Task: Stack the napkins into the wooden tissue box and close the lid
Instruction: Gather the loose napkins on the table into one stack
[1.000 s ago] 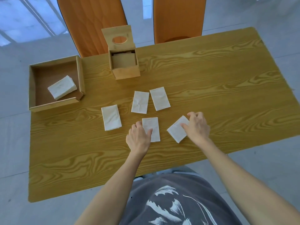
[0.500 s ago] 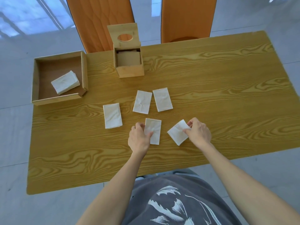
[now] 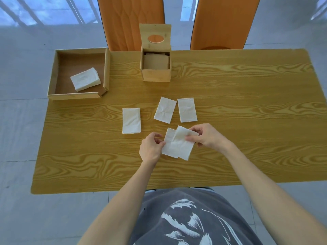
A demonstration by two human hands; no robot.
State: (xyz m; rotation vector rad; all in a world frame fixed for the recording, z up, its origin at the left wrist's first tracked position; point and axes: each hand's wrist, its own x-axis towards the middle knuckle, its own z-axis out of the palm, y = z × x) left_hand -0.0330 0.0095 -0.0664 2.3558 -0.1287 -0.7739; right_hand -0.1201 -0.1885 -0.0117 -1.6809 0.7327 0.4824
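Left hand (image 3: 151,149): pinching the left edge of the lower napkin (image 3: 169,145) between thumb and fingers; the other fingers are curling in.
Right hand (image 3: 208,136): gripping the upper napkin (image 3: 183,145) at its right edge, thumb on top, fingers closing beneath.
Held napkins: overlapping each other between the two hands, the upper one lying tilted across the lower; whether they are resting on the table (image 3: 247,121) or lifting clear cannot be told.
Loose napkins: three are lying flat beyond the hands; a single napkin (image 3: 131,120) sits up and to the left of the left hand, a creased napkin (image 3: 165,109) and a flat napkin (image 3: 187,110) lie side by side just above the right hand.
Wooden tissue box (image 3: 156,74): standing well beyond both hands, its lid (image 3: 155,35) standing upright and open, oval hole facing the person.
Tray (image 3: 106,68): sitting far up-left of the left hand, holding a napkin stack (image 3: 85,81).
Chairs (image 3: 131,20): two orange backs standing behind the table.
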